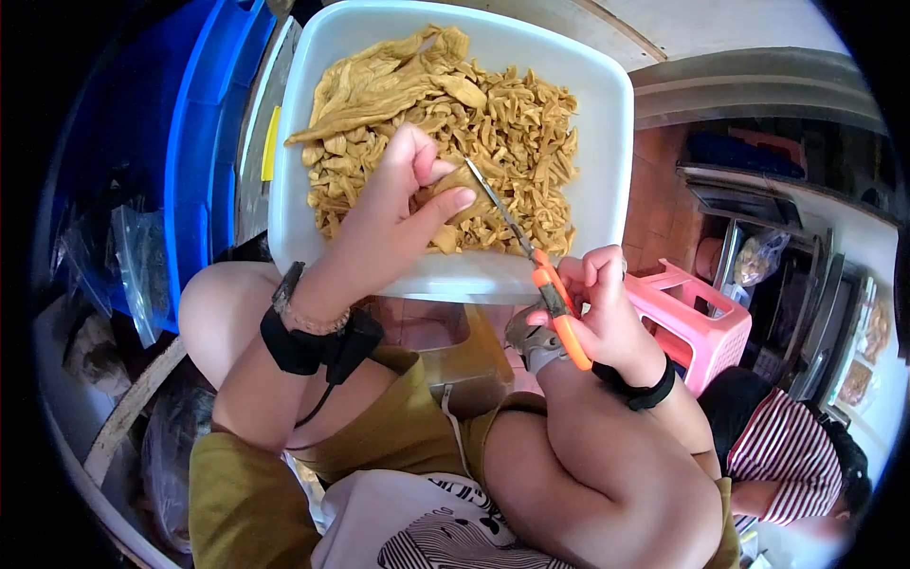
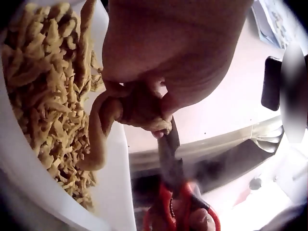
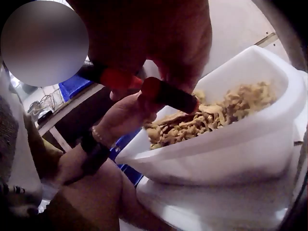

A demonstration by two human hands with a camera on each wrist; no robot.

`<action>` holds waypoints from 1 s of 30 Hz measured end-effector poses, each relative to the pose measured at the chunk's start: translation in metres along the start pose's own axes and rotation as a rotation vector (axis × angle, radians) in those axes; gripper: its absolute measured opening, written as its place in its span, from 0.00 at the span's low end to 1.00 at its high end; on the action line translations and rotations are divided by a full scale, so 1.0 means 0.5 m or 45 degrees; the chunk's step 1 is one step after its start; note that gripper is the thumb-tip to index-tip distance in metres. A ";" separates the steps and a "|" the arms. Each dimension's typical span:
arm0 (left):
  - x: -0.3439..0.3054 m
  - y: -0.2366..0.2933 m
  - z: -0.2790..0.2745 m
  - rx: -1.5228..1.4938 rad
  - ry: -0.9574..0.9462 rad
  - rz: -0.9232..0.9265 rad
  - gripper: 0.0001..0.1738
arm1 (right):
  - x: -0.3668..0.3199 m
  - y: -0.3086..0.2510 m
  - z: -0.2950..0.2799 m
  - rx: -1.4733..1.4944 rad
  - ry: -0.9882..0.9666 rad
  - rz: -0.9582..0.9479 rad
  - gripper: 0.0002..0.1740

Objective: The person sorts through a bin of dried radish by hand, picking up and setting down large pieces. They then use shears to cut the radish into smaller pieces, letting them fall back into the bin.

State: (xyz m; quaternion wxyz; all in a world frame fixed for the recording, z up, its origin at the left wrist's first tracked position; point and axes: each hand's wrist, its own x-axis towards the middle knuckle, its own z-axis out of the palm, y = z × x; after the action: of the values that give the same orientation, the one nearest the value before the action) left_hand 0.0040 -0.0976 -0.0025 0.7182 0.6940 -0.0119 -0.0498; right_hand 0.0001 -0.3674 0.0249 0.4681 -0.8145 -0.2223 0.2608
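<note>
My left hand (image 1: 393, 213) is over the white tub (image 1: 605, 142), pinching a soft yellowish-brown strip of food (image 2: 98, 139) whose long end hangs down in the left wrist view. In my right hand (image 1: 607, 308) are scissors (image 1: 553, 289) with orange and black handles, fingers through the loops. Their blades (image 2: 169, 154) point up to the left, with the tips right at the pinched strip. Cut yellowish-brown pieces (image 1: 531, 123) fill much of the tub, and larger uncut strips (image 1: 379, 90) lie at its far left. My fingers partly hide the pinched end.
The tub stands just beyond my knees. A blue crate (image 1: 204, 142) is at the left and a pink stool (image 1: 697, 313) at the right. Another person in a striped top (image 1: 787, 455) is at the lower right. A brown stool (image 1: 464, 356) shows below the tub.
</note>
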 end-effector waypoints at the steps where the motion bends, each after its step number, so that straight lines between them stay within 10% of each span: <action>1: 0.002 0.004 -0.002 -0.107 -0.012 -0.087 0.19 | -0.001 0.000 0.000 0.087 0.018 0.018 0.33; 18: 0.003 0.004 -0.001 -0.333 0.077 -0.243 0.15 | 0.003 -0.006 -0.012 0.308 0.134 0.104 0.34; 30: -0.004 -0.011 0.017 -0.351 0.021 -0.225 0.17 | 0.008 0.010 -0.013 -0.212 0.005 -0.096 0.44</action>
State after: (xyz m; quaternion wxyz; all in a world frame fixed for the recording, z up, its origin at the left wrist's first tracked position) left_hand 0.0009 -0.1061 -0.0076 0.7995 0.5875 0.0622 -0.1081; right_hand 0.0080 -0.3717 0.0224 0.4088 -0.8422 -0.2727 0.2219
